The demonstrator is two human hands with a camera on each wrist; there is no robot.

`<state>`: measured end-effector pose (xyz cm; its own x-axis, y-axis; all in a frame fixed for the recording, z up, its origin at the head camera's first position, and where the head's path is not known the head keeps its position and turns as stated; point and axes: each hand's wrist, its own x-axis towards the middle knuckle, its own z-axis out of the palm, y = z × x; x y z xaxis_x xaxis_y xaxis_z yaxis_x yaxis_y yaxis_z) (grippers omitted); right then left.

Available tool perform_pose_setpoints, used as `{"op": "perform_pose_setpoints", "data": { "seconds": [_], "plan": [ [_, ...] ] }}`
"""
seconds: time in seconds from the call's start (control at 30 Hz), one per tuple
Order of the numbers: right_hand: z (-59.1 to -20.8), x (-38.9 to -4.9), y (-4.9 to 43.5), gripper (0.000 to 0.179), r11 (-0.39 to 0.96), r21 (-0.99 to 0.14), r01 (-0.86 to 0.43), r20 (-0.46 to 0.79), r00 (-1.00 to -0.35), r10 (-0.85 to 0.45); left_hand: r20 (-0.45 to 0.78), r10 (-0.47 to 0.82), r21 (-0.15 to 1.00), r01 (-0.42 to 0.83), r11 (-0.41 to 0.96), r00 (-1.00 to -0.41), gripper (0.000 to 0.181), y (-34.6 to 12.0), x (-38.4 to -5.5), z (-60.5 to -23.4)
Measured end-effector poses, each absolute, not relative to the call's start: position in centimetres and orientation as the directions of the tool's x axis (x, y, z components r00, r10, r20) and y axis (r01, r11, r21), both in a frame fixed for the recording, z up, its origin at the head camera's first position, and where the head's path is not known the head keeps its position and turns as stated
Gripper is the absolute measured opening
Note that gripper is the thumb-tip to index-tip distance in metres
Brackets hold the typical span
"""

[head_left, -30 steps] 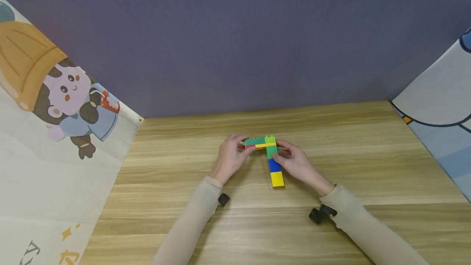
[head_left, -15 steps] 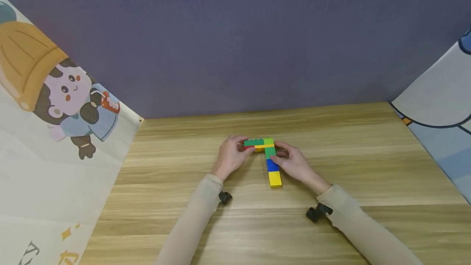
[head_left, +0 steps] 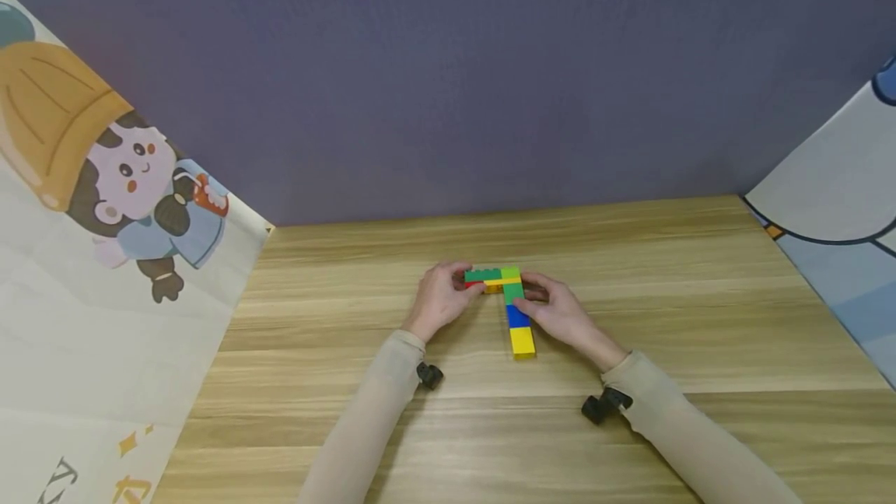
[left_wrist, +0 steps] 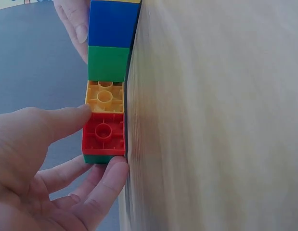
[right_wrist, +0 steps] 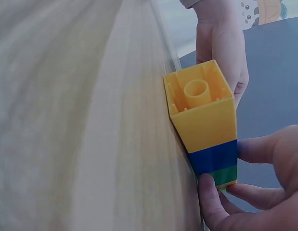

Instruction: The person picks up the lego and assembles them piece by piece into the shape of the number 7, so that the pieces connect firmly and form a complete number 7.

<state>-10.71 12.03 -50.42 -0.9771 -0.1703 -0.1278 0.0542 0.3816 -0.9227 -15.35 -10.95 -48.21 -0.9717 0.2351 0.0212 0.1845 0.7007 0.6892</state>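
Note:
An L-shaped assembly of toy building blocks lies between my hands. Its long arm runs toward me: a green block, a blue block and a yellow block at the near end. The short arm points left, with a dark green block and a red block whose hollow underside shows in the left wrist view. My left hand grips that left end between thumb and fingers. My right hand pinches the long arm around the green and blue blocks; some of its fingertips are hidden behind the assembly.
A wood-grain table lies beneath the hands. Behind it rises a dark purple-grey panel. Printed sheets with cartoon figures border the left side and right side.
The block assembly has shifted slightly left, and the right hand has moved left with it. The left hand stays nearly in place. Both hands keep their hold.

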Motion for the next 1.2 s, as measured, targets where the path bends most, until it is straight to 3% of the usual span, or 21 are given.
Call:
{"op": "perform_pose_setpoints", "data": {
  "seconds": [0.3, 0.67, 0.93, 1.2],
  "plan": [
    [-50.5, -11.0, 11.9, 0.061, 0.404, -0.913, 0.051, -0.134, -0.974, -0.18, 0.0, 0.227, 0.672, 0.168, 0.721, -0.974, 0.049, -11.0, -15.5, -48.1],
    [-49.5, -10.7, 13.1, 0.065, 0.387, -0.92, 0.06, -0.133, -0.977, -0.164, -0.085, 0.278, 0.685, 0.147, 0.714, -0.957, 0.076, -11.8, -15.1, -47.7],
    [-47.6, -9.6, 15.6, 0.061, 0.334, -0.943, -0.002, -0.048, -0.989, -0.143, -0.033, 0.307, 0.668, 0.207, 0.715, -0.951, 0.06, -13.4, -13.6, -47.0],
    [-45.7, -7.9, 18.0, 0.055, 0.393, -0.917, -0.063, 0.028, -0.995, -0.095, 0.088, 0.283, 0.594, 0.279, 0.754, -0.955, 0.05, -14.7, -11.8, -46.2]
  ]
}}
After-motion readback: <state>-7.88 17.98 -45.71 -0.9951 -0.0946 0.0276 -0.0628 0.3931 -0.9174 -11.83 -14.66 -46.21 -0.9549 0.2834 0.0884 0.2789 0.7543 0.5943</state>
